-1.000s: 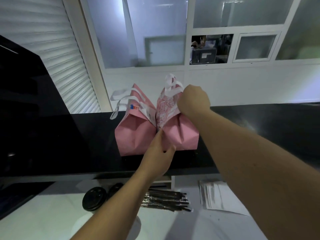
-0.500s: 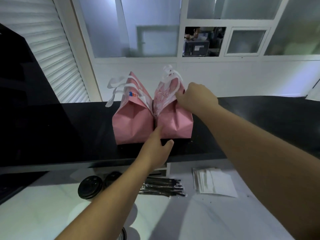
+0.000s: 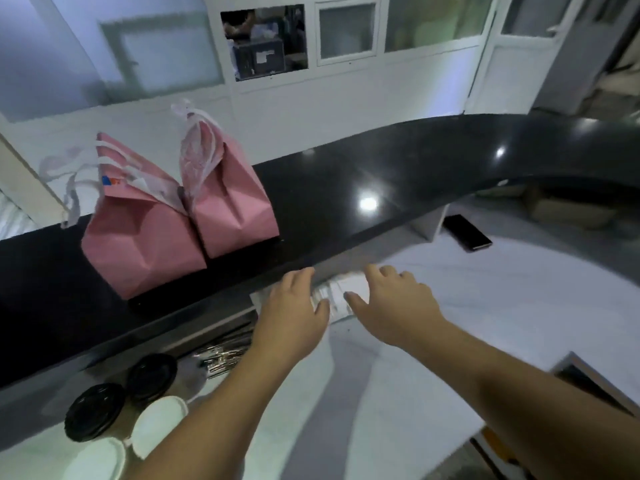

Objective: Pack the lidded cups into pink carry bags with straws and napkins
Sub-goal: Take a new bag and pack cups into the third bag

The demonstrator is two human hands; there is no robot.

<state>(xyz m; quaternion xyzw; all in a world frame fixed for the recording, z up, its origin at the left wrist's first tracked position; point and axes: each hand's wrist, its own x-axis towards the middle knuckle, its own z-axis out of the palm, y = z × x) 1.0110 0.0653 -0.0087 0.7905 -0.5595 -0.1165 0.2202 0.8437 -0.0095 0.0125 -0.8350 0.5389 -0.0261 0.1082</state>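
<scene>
2 bare hands are reaching over the white worktop (image 3: 433, 306), side by side. Left hand (image 3: 291, 313): fingers extended and loosely spread, holding nothing, hovering at the left edge of the napkin stack (image 3: 341, 292). Right hand (image 3: 391, 306): fingers also extended and spread wide, holding nothing, lying over the stack's right part; whether the fingertips are touching the paper cannot be told through the blur.

1 stack of white napkins is lying on the worktop between and under the 2 hands, just below the edge of the black counter (image 3: 381, 188).

1 bundle of wrapped straws (image 3: 221, 358) is lying on the worktop, left of the left forearm, near the counter's underside.

2 cups with black lids are standing at lower left: 1 black lid (image 3: 151, 375) nearer the straws, the other black lid (image 3: 94, 410) beside it to the left. 2 white lids are sitting just below them, 1 white lid (image 3: 159, 424) touching the left forearm's outline, the second white lid (image 3: 93, 462) at the frame's bottom edge.

2 pink carry bags are standing upright on the black counter, touching each other: the left pink bag (image 3: 138, 244) with white handles drooping to its left, the right pink bag (image 3: 232, 206) with its top gathered and handles pointing up.

1 dark phone (image 3: 467, 232) is lying flat on the worktop, well apart to the right.
</scene>
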